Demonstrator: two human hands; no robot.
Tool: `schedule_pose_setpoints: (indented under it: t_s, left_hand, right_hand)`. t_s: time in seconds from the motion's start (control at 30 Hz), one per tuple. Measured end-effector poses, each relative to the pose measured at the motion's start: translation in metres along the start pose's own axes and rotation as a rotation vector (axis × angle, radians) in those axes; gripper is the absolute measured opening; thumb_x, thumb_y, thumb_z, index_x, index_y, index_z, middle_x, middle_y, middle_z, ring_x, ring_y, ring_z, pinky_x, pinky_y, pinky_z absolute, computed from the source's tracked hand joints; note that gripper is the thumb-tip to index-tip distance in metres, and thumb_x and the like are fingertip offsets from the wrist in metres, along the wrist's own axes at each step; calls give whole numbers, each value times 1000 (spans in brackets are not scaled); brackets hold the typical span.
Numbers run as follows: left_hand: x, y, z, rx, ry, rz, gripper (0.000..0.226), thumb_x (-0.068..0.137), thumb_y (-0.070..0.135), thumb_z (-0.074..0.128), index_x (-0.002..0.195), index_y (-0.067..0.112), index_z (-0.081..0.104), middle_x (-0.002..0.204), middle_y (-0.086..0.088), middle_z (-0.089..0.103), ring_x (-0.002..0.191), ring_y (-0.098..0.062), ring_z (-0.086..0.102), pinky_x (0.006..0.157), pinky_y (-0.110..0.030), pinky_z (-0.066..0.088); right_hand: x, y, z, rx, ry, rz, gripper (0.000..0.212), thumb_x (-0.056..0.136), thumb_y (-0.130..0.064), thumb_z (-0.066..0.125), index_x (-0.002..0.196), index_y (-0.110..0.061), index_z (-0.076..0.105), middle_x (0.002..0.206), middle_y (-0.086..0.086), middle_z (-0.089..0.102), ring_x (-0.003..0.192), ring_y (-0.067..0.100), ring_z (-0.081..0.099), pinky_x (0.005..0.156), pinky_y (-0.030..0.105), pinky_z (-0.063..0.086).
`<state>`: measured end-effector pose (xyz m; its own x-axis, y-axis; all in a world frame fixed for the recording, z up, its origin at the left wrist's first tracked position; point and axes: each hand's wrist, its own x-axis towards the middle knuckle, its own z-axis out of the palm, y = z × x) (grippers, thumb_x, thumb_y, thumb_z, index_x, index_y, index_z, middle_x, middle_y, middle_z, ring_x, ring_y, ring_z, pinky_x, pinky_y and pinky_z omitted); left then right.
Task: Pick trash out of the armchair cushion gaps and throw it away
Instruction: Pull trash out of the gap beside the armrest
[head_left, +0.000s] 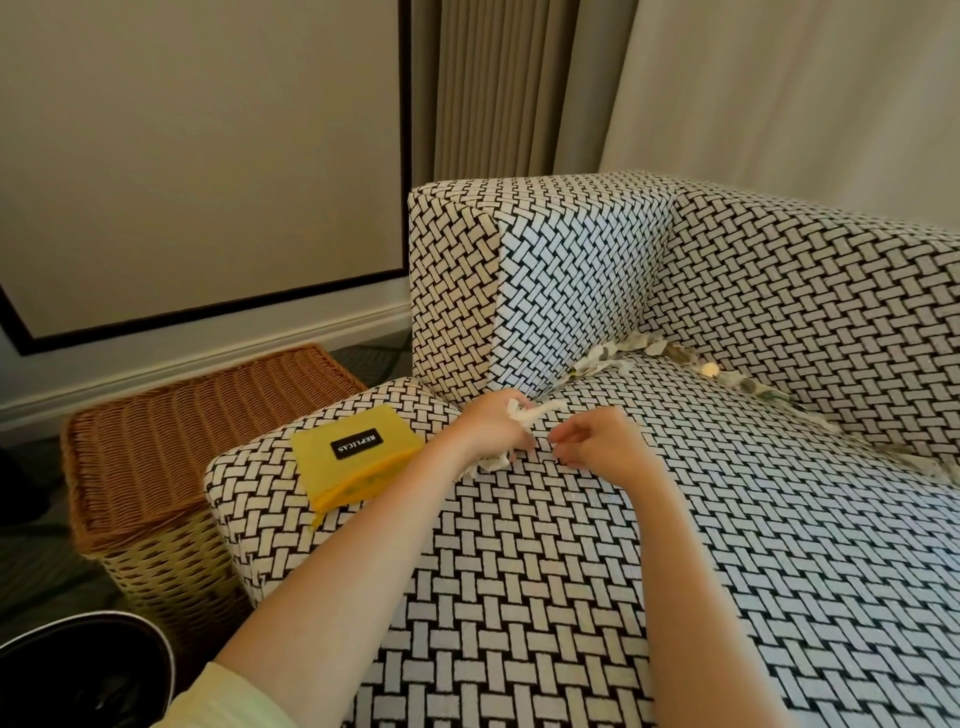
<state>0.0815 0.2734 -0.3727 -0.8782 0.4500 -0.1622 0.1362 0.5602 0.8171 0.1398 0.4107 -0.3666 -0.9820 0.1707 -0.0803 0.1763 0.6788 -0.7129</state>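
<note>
The armchair (727, 519) is covered in a black-and-white woven pattern. My left hand (493, 426) grips crumpled white paper trash (524, 413) near the gap by the left armrest. My right hand (597, 441) hovers just to its right over the seat cushion, fingers curled, holding nothing that I can see. More crumpled paper scraps (613, 358) stick out of the gap along the left armrest, and further scraps (769, 395) line the gap under the backrest. A small round pale object (710, 369) lies among them.
A yellow pouch (358, 457) with a black label lies on the cushion's front left corner. A wicker basket (171, 457) with a lid stands on the floor left of the armchair. A dark bin rim (88, 670) shows at bottom left. Curtains hang behind.
</note>
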Motion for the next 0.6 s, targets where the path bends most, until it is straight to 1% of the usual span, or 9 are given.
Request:
schedule_pose_setpoints:
  t_s: [0.1, 0.13, 0.17, 0.2, 0.23, 0.33, 0.43, 0.5, 0.6]
  left_hand:
    - [-1, 1, 0, 34, -25, 30, 33, 76, 6, 68, 101, 24, 56, 98, 1, 59, 75, -12, 53, 59, -22, 42]
    - [-1, 1, 0, 69, -35, 46, 32, 75, 6, 69, 99, 23, 58, 96, 2, 59, 77, -13, 54, 62, -24, 45]
    - [-1, 2, 0, 111, -39, 63, 32, 73, 6, 72, 97, 23, 59, 95, 3, 60, 81, -14, 56, 68, -27, 49]
    - [-1, 3, 1, 140, -36, 69, 33, 71, 6, 74, 95, 23, 60, 95, 3, 61, 84, -15, 57, 75, -30, 51]
    - [-1, 3, 2, 157, -26, 65, 33, 69, 6, 76, 94, 22, 61, 96, 3, 62, 86, -16, 58, 80, -32, 52]
    - [0, 5, 7, 257, 21, 78, 27, 73, 7, 72, 95, 19, 63, 101, -2, 66, 91, -20, 61, 83, -33, 52]
    - [-2, 5, 8, 252, 52, 87, 23, 77, 7, 67, 94, 21, 61, 104, -2, 65, 87, -18, 58, 72, -29, 48]
    - [-2, 2, 5, 164, 42, 71, 21, 81, 6, 62, 96, 21, 59, 102, -1, 62, 81, -16, 55, 66, -26, 43]
    - [-3, -2, -2, -37, 47, 2, 29, 79, 6, 64, 103, 20, 56, 94, -1, 60, 74, -14, 53, 62, -25, 43]
  right_hand:
    - [2, -2, 2, -100, -52, 1, 18, 75, -7, 72, 92, -11, 71, 78, -2, 62, 73, 9, 54, 75, 19, 42]
    - [4, -3, 5, -158, -31, 8, 10, 74, -11, 74, 83, -13, 71, 71, -4, 58, 66, 8, 51, 65, 14, 40]
    - [4, -6, 8, -250, -1, 5, 11, 73, -18, 75, 68, -16, 66, 62, -6, 53, 58, 7, 46, 53, 10, 35]
    - [7, -9, 13, -341, 21, 1, 28, 74, -25, 75, 56, -18, 55, 55, -6, 46, 51, 6, 40, 44, 11, 29]
    - [8, -12, 17, -419, 33, 1, 40, 75, -31, 73, 50, -18, 45, 52, -6, 41, 47, 6, 35, 40, 15, 24]
    - [11, -16, 25, -446, 63, 49, 41, 74, -24, 73, 50, -17, 41, 54, -5, 42, 48, 7, 37, 42, 18, 24]
    - [12, -18, 28, -441, 124, 57, 37, 77, -12, 65, 49, -17, 42, 54, -4, 43, 53, 12, 44, 42, 18, 27]
    - [10, -17, 32, -411, 143, 20, 32, 80, -6, 58, 52, -14, 47, 56, -2, 46, 64, 17, 49, 45, 19, 32]
    - [9, -13, 33, -90, 146, 2, 14, 82, 2, 57, 81, -8, 66, 73, -2, 57, 75, 16, 53, 65, 24, 46]
